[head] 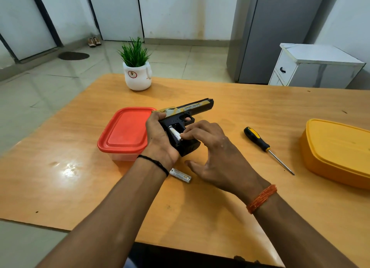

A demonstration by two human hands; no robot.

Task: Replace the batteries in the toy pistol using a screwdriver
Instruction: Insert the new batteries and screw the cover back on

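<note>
Both forearms reach forward over the glossy orange wood-grain table (240, 107), converging near its middle. The left hand (160, 139) wraps around the back of the grip of the toy pistol (186, 115), a black plastic body with a gold-patterned slide, held tilted with its barrel pointing away and to the right. The right hand (212, 147) arches over the grip, its thumb spread low and its fingertips pinching the end of a white cylindrical battery (175, 134) that sits in the open compartment. A red-lidded clear plastic box (125, 133) stands just left of the left hand; a yellow lidded box (336, 153) sits at the table's right edge. The screwdriver (266, 147), with a black-and-yellow handle and thin metal shaft, lies to the right of the hands. A second white battery (180, 175) lies on the table beside the left wrist.
</note>
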